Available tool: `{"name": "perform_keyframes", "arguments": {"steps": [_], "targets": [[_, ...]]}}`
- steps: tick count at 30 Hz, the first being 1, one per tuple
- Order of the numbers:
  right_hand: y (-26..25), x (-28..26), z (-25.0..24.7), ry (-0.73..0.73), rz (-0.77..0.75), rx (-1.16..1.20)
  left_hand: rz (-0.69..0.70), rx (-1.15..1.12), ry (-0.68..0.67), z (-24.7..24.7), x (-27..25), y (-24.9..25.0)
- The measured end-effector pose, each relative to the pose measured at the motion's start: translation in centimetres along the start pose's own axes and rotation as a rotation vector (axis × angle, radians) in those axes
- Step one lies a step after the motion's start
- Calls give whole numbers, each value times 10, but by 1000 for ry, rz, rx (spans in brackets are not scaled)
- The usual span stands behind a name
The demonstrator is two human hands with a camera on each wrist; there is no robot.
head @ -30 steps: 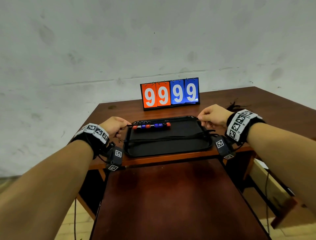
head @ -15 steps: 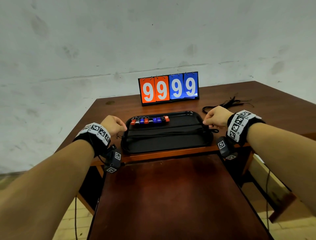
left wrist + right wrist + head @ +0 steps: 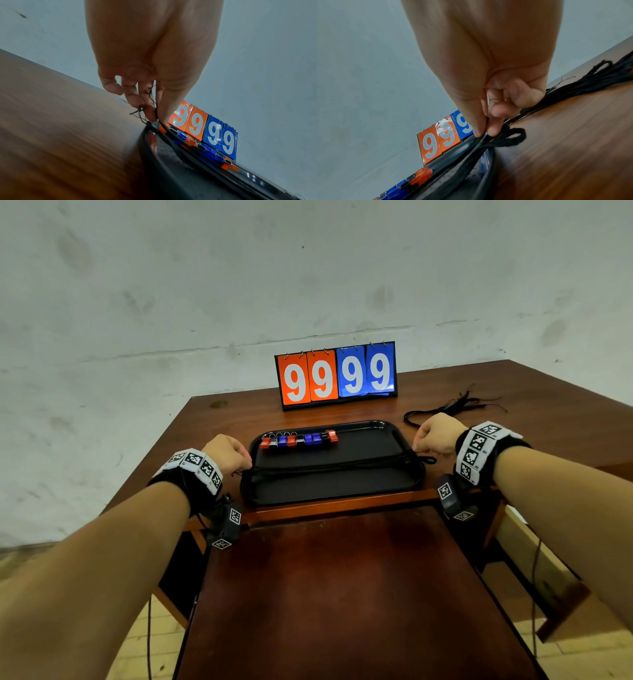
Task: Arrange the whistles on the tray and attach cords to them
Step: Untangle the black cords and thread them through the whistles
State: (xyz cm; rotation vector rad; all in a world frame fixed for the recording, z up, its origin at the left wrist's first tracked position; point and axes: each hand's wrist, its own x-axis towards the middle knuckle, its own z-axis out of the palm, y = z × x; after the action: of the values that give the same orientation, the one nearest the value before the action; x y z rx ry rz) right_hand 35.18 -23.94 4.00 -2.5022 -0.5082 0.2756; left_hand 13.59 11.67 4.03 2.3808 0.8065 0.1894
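A black tray (image 3: 404,481) sits on the wooden table, with a row of red, blue and black whistles (image 3: 298,438) along its far edge. Black cords (image 3: 329,466) stretch across the tray's middle from side to side. My left hand (image 3: 227,455) pinches the thin cord ends (image 3: 155,108) at the tray's left rim (image 3: 145,142). At the right rim, my right hand (image 3: 435,436) pinches the looped cord ends (image 3: 506,136) between thumb and forefinger. The whistles (image 3: 193,142) (image 3: 419,175) show in both wrist views.
A flip scoreboard (image 3: 335,374) reading 9999 stands behind the tray. A loose bundle of black cords (image 3: 455,405) lies on the table to the right of the tray. A lower wooden surface (image 3: 342,594) extends toward me below the table edge.
Both hands have drawn the cords from the tray's far edge near the whistles toward me, to its middle. The camera has tilted up slightly.
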Motion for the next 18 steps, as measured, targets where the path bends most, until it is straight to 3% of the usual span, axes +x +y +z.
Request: {"name": "perform_keyframes", "arguments": {"steps": [9,18], "targets": [[-5,-1,4,20,-8,4,1,4,-22,0,0,1],[-10,-13,-8,40,11,0,1,23,70,1,-5,29]]}}
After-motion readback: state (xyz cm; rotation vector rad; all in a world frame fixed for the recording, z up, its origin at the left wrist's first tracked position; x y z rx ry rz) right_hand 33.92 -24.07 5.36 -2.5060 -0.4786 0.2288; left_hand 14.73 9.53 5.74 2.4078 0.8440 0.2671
